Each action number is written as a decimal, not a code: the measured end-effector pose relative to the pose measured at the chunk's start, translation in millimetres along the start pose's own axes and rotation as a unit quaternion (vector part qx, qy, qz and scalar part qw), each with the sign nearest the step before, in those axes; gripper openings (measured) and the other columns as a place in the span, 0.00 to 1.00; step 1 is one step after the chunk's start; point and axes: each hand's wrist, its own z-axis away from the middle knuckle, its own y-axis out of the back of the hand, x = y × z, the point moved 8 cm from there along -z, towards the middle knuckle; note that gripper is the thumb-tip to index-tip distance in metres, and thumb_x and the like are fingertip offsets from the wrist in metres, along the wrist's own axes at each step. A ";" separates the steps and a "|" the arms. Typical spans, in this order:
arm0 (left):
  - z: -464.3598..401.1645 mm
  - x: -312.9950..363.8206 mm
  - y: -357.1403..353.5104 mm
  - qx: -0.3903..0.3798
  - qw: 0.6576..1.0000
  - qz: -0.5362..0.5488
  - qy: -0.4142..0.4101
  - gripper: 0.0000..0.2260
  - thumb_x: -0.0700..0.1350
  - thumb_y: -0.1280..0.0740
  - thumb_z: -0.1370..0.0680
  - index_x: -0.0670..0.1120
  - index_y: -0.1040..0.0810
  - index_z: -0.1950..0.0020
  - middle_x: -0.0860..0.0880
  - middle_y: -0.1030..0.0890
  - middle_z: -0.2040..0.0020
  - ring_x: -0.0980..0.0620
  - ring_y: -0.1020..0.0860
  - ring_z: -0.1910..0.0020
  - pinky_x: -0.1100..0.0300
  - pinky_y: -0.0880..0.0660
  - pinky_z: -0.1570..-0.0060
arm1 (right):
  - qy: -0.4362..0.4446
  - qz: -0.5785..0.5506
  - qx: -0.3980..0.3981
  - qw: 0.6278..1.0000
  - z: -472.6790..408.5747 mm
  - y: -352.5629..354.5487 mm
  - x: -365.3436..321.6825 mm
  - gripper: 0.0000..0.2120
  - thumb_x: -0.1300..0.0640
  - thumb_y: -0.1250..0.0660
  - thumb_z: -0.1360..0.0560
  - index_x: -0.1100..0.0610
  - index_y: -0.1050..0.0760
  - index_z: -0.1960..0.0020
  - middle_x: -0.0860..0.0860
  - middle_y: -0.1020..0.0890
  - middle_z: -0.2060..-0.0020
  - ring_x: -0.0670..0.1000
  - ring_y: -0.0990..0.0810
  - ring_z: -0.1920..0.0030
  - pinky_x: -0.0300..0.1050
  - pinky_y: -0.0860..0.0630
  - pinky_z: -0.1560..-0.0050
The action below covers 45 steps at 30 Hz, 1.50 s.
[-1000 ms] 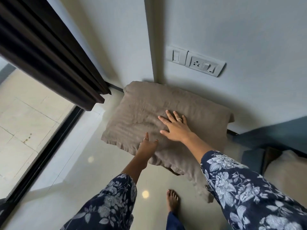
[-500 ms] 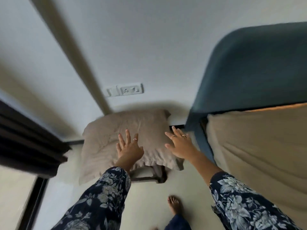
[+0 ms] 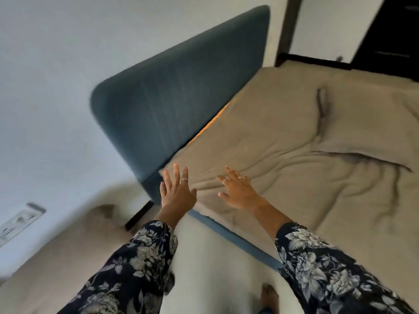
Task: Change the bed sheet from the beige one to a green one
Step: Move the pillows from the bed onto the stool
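A wrinkled beige sheet [image 3: 306, 168] covers the mattress, which fills the right half of the view. My left hand [image 3: 175, 191] is stretched out with its fingers spread, in front of the near corner of the bed by the headboard, and holds nothing. My right hand [image 3: 237, 190] is also spread flat, hovering over or just touching the sheet near that corner. A beige pillow [image 3: 367, 125] lies further along the bed. No green sheet is in view.
A blue padded headboard [image 3: 181, 96] stands against the white wall. A beige pillow [image 3: 74, 250] sits on a low stool at lower left, under a wall socket [image 3: 20, 219]. My bare foot [image 3: 268, 295] stands on the pale floor. Dark furniture [image 3: 390, 30] stands beyond the bed.
My view has swung right from the pillow on the stool to the bed. Both hands have left that pillow and now reach toward the near corner of the mattress.
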 end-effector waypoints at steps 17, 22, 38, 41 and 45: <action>-127.3 455.4 -133.7 -0.106 0.971 -0.035 -0.213 0.29 0.57 0.49 0.18 0.50 0.57 0.21 0.49 0.65 0.22 0.42 0.63 0.24 0.45 0.57 0.27 | -0.258 -0.067 -0.001 0.964 69.4 67.8 472.6 0.33 0.50 0.40 0.21 0.47 0.53 0.22 0.54 0.61 0.23 0.55 0.55 0.23 0.58 0.52 0.26; -182.6 552.8 -196.2 -0.118 0.961 -0.037 -0.246 0.30 0.57 0.48 0.18 0.51 0.59 0.22 0.50 0.65 0.22 0.43 0.63 0.23 0.46 0.57 0.26 | -0.281 -0.072 -0.003 0.957 50.6 50.2 589.6 0.34 0.54 0.39 0.21 0.48 0.54 0.22 0.54 0.62 0.23 0.56 0.57 0.23 0.58 0.53 0.25; -363.8 653.4 -392.7 -0.096 0.948 -0.094 -0.289 0.32 0.58 0.48 0.18 0.52 0.66 0.23 0.51 0.68 0.24 0.45 0.65 0.24 0.48 0.57 0.26 | -0.333 0.127 0.081 0.931 -106.2 -18.0 850.2 0.46 0.65 0.36 0.24 0.52 0.68 0.23 0.58 0.67 0.25 0.62 0.64 0.24 0.63 0.60 0.26; -383.7 649.0 -402.5 -0.100 0.947 -0.116 -0.282 0.33 0.58 0.49 0.18 0.52 0.68 0.24 0.51 0.69 0.24 0.46 0.65 0.24 0.49 0.58 0.26 | -0.352 0.138 0.085 0.922 -129.6 -21.0 871.9 0.52 0.65 0.33 0.26 0.46 0.73 0.26 0.57 0.69 0.26 0.62 0.66 0.25 0.68 0.61 0.28; -398.1 646.5 -404.5 -0.103 0.946 -0.122 -0.283 0.34 0.59 0.50 0.19 0.51 0.73 0.29 0.53 0.72 0.26 0.47 0.66 0.24 0.49 0.59 0.26 | -0.344 0.153 0.086 0.923 -153.2 -12.1 895.2 0.44 0.58 0.36 0.22 0.42 0.67 0.24 0.56 0.62 0.23 0.62 0.60 0.24 0.73 0.59 0.30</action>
